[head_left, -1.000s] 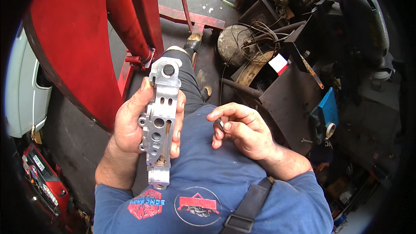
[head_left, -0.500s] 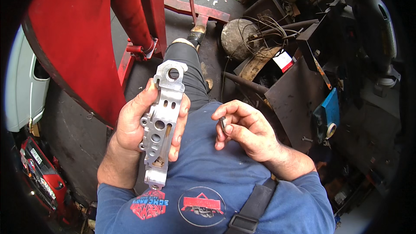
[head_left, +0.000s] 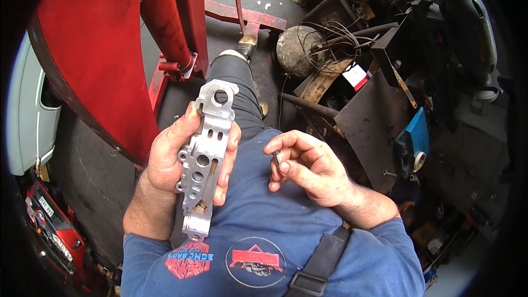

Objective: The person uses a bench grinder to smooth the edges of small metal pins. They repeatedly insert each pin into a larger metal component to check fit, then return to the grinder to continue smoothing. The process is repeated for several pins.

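A long, silver metal bracket with round holes and slots stands nearly upright in the left hand, on the near left in front of the body. The thumb lies along its left edge and the fingers wrap around to its right edge, so the palm and the bracket's back are hidden. To the right and apart from it, the right hand pinches a small, dark metal bolt between thumb and fingertips; the bolt's lower part is covered by the thumb.

Printing shows on the navy-blue cloth shirt: a red-and-blue emblem with lettering at near left, and a round, white-outlined badge with a red panel beside it. A black webbing strap with a buckle crosses to the right. A white plate with dark characters sits on a red car front at left, cut off by the black rim. Any marking on the white-and-red carton, far right, is too small to make out — as is most of the dark clutter along the right edge.
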### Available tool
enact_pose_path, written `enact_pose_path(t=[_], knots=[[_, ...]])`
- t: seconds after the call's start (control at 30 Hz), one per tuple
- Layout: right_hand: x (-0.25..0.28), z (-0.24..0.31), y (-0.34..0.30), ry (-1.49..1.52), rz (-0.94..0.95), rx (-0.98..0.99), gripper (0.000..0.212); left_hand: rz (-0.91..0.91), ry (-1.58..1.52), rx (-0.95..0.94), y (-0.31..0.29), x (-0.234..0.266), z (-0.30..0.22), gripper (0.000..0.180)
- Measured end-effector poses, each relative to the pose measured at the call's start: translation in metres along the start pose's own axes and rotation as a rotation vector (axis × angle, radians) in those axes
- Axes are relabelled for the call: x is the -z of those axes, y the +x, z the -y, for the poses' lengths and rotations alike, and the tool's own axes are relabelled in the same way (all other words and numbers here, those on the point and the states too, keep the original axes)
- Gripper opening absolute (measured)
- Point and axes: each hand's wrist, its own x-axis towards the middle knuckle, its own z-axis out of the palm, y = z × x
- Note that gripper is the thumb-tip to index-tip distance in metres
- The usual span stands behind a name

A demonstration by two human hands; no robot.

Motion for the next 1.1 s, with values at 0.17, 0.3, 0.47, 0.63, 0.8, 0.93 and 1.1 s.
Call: enact_pose_path(t=[0.17, 0.3, 0.47, 0.63, 0.8, 0.93, 1.1], knots=[[-0.004, -0.001, 0.0, -0.1, -0.021, 0.021, 0.029, -0.084, 0.06, -0.023, 0.001, -0.004, -0.003, 0.063], [-0.005, -0.001, 0.0, -0.125, -0.052, 0.022, 0.03, -0.277, 0.226, -0.052, 0.004, -0.011, -0.001, 0.06], [-0.006, -0.002, 0.0, -0.113, -0.072, 0.028, 0.03, -0.374, 0.252, -0.059, 0.008, -0.013, -0.003, 0.058], [-0.006, -0.001, -0.003, -0.108, -0.078, 0.017, 0.03, -0.268, 0.321, -0.018, 0.01, -0.007, -0.008, 0.056], [-0.005, -0.002, -0.005, -0.115, -0.079, 0.043, 0.03, -0.346, 0.384, -0.002, 0.011, -0.006, -0.009, 0.056], [-0.003, -0.004, -0.008, -0.084, -0.09, 0.06, 0.03, -0.41, 0.482, 0.018, 0.015, -0.009, -0.007, 0.057], [0.0, -0.004, -0.014, -0.048, -0.099, 0.087, 0.032, -0.424, 0.524, 0.057, 0.023, -0.014, -0.005, 0.057]])
